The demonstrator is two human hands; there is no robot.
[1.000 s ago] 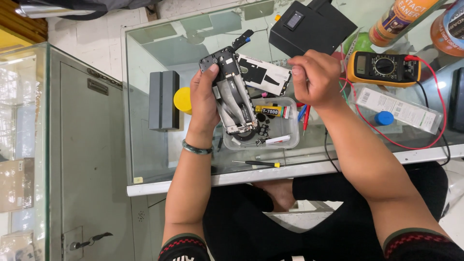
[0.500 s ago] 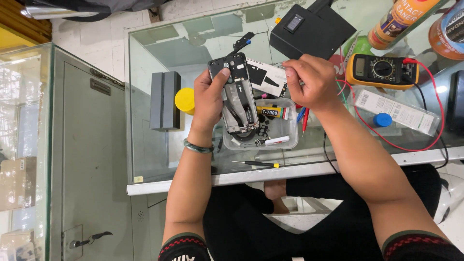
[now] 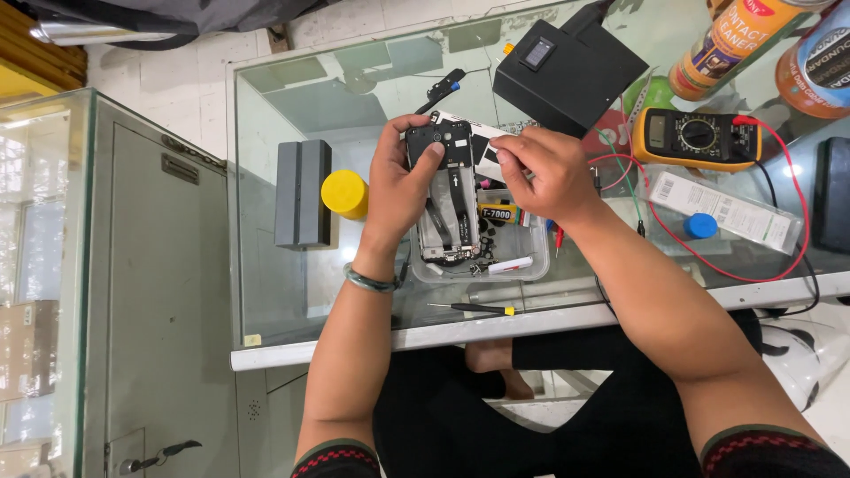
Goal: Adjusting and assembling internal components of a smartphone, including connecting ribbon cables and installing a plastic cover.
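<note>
**Two hands on an opened phone above a parts tray**

The left hand (image 3: 400, 181) is closed around an opened phone (image 3: 445, 190) with its back cover off, thumb laid across the dark upper part near the camera, fingers wrapped behind it; the phone stands roughly upright over the glass counter (image 3: 266, 292), its lower end dipping into a clear plastic tray (image 3: 531, 257) that holds small dark screws, a little glue tube and a white stick-like item. The right hand (image 3: 540, 173) is curled almost shut, fingertips pinched together at the phone's upper right edge, touching it — whether something small sits between those fingertips cannot be told. A bangle circles the left wrist.

Around them: a yellow round cap (image 3: 344, 194) just left of the left hand, with a grey rectangular block (image 3: 301, 193) beside it; a small screwdriver (image 3: 471, 309) with a yellow end lies on the glass just in front of the tray; a black box with a small display (image 3: 571, 71) sits beyond the right hand; further right, a yellow multimeter (image 3: 697, 135) with red leads trailing across the counter, a white box (image 3: 722, 208) with a blue cap (image 3: 700, 226) against it, and two spray cans (image 3: 744, 31) at the top corner — well apart from the hands.
</note>
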